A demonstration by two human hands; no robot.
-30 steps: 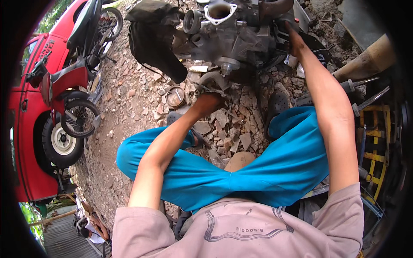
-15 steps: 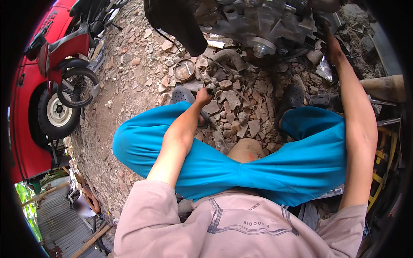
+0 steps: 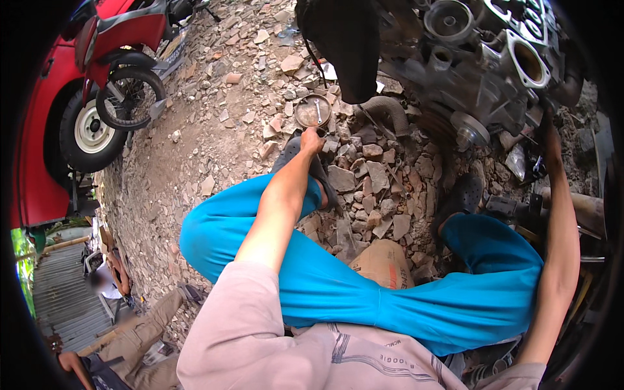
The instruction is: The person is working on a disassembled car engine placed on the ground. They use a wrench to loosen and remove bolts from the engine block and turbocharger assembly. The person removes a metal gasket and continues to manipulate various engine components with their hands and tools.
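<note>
Brown and shallow, the round dish (image 3: 304, 114) on the rubble (image 3: 377, 175) holds a silvery wrench (image 3: 318, 110). Left hand (image 3: 312, 139) at its near rim, right hand (image 3: 552, 133) by the engine (image 3: 481, 75); I cannot tell either grip.

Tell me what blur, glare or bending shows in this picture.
In the head view, the red vehicle curves along the black rim, greenery at the left edge looks washed out, and the engine appears partly smeared, while the left arm is brightly lit.
</note>
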